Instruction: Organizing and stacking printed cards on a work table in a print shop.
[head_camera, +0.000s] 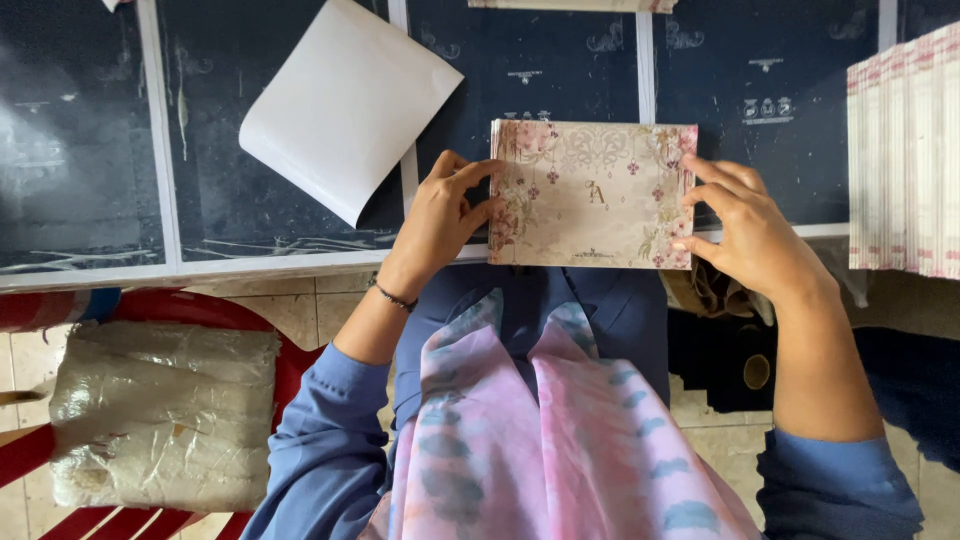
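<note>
A stack of cream cards with pink floral print (592, 194) lies at the near edge of the dark table (90, 150). My left hand (440, 218) presses against the stack's left edge, fingers curled on it. At the stack's right edge, my right hand (745, 228) grips with its fingers spread along the side. Both hands hold the stack squarely between them.
A curled white sheet (345, 105) lies on the table to the upper left. A tall pile of cards with pink edges (905, 150) stands at the right. Another stack's edge (570, 5) shows at the top. A plastic-wrapped bundle (165, 415) rests on a red chair at lower left.
</note>
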